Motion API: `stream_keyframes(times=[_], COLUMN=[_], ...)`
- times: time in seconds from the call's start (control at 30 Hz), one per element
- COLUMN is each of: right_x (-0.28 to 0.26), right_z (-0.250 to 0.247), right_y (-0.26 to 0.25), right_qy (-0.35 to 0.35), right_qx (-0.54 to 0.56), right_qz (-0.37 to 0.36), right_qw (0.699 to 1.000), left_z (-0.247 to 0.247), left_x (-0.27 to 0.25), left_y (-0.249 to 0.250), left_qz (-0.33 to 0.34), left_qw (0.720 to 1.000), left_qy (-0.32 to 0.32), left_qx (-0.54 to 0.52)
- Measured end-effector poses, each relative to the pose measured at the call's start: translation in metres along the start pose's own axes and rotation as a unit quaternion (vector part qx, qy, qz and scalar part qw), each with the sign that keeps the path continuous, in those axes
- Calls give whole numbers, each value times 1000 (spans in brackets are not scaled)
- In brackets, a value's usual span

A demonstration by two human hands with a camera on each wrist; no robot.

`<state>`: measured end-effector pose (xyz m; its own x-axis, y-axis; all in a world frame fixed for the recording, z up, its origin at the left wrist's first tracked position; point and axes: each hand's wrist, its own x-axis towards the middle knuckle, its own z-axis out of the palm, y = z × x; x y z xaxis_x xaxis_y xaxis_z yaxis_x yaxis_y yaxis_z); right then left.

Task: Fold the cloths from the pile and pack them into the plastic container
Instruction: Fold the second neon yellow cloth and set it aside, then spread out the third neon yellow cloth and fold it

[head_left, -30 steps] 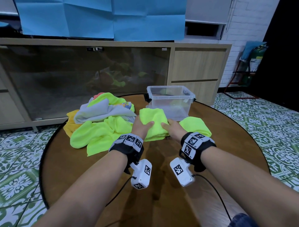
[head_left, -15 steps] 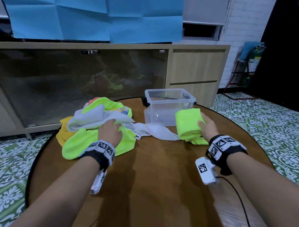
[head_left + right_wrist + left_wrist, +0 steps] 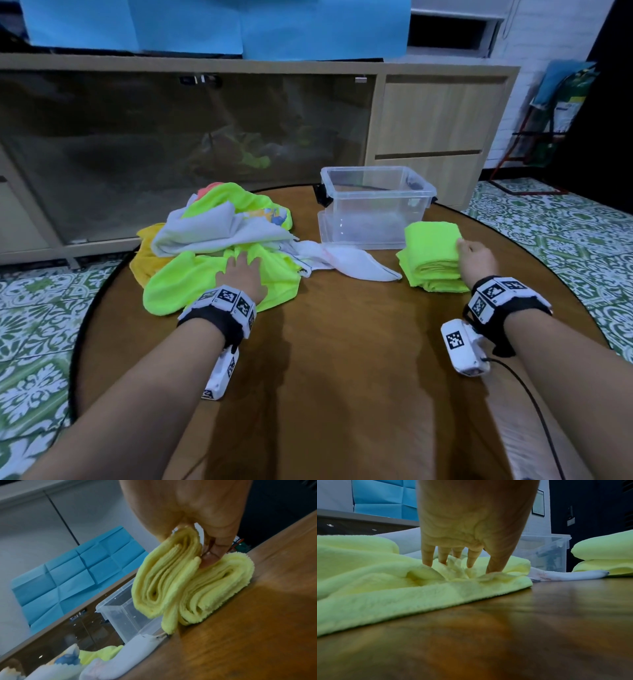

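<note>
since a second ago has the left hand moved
Yes. The left hand went left, away from the container, onto the pile.

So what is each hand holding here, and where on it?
Right hand pinches the upper folded neon-yellow cloth at its right edge. Left hand gathers the loose neon-yellow cloth mid-fabric with its fingertips.
</note>
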<state>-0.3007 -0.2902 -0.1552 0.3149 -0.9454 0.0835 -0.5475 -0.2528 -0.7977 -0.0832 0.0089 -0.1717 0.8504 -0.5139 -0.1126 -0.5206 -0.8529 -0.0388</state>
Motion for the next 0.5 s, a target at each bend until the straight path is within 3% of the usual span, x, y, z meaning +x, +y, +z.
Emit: stream_keyframes(times=[0.1, 0.27, 0.5], right_x=[1, 14, 35], right_z=[-4, -17, -18], right_y=[1, -10, -13], right_qy=[-32, 65, 49], right_qx=[20, 76, 65], right_qz=[22, -36, -33], right_qw=[999, 994, 996], left_z=[-1, -1, 3], left_x=[-2, -5, -3], left_y=[1, 0, -1], left_qz=[0, 2, 2], left_qw=[1000, 1000, 1000], left_qy=[-1, -2, -11], left_qx=[3, 4, 15])
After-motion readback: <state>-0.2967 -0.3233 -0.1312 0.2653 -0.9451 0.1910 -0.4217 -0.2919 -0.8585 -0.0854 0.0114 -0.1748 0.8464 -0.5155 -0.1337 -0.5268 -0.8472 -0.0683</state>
